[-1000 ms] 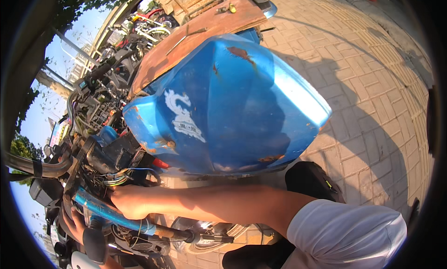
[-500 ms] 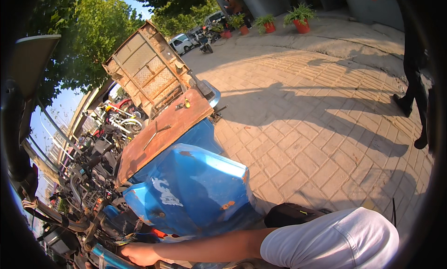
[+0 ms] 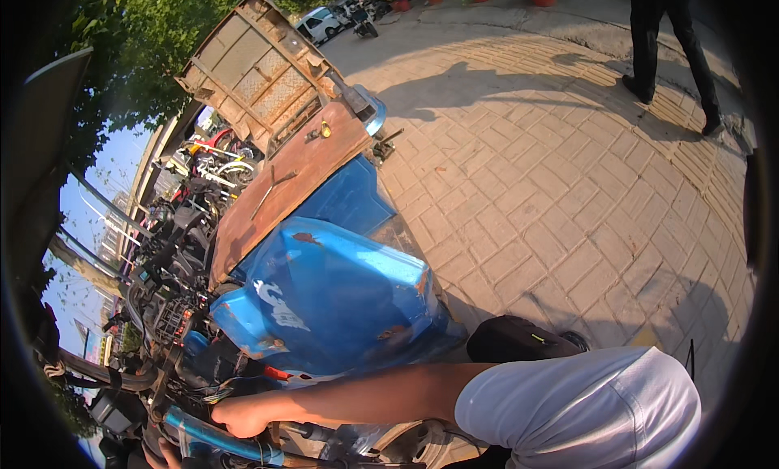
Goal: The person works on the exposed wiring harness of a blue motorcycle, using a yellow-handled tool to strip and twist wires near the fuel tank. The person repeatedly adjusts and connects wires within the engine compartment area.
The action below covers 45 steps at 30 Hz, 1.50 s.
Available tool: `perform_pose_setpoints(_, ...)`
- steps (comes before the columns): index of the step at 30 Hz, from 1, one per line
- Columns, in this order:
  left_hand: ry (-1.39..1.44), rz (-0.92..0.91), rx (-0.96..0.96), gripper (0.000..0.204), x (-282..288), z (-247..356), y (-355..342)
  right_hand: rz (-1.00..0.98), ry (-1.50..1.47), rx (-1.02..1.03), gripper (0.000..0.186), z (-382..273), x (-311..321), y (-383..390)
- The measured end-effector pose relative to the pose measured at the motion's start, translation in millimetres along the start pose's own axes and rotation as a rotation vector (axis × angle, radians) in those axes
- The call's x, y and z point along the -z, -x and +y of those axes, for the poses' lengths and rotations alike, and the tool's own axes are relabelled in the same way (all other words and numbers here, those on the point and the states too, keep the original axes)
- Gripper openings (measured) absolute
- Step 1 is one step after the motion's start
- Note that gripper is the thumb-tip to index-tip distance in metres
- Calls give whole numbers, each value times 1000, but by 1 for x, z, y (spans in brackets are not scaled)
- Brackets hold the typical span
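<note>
My right hand (image 3: 242, 415) reaches in from the right, its fingers curled closed beside a bundle of thin coloured wires (image 3: 221, 394). Its fingertips face away, so what they hold is hidden. Just below it runs a blue metal tube (image 3: 213, 438), part of a vehicle's front frame. Of my left hand (image 3: 166, 453) only a few fingers show, low at the bottom left next to the tube; the rest is cut off or covered. A dark handlebar (image 3: 105, 373) with cables rises at the left. Beyond my right arm stands a blue, rust-spotted body panel (image 3: 341, 307).
Behind the panel, a rusty brown board (image 3: 284, 189) carries a few tools (image 3: 272, 191). A raised rusty cargo bed (image 3: 256, 67) stands farther back. Several parked bikes (image 3: 227, 165) crowd the left. A black bag (image 3: 519, 339) sits beside my sleeve. A person (image 3: 669, 47) is on the paving.
My view has tilted down, so the panel and board appear higher and a wheel shows below my arm. The person at the right appears farther left. My right hand stays by the wires.
</note>
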<state>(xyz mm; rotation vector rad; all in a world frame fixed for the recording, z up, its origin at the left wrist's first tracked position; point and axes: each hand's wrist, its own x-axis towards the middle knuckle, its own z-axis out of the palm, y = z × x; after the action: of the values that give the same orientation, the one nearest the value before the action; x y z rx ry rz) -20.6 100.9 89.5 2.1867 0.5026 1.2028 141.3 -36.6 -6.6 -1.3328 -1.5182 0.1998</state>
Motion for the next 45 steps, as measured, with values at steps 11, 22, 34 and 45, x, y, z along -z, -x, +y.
perform_pose_setpoints(11,-647,-110,-324,68,35,-60,-23,-173,-236,-250,25,11,-8,-16)
perform_pose_setpoints(22,-554,-99,-329,76,47,-67,-26,746,73,64,9,23,-32,95)
perform_pose_setpoints(34,-594,-123,-333,55,63,-82,-38,261,-469,-190,41,-18,-35,64)
perform_pose_setpoints(45,-602,-152,-308,52,55,-68,-29,386,-950,-344,96,-10,-62,6)
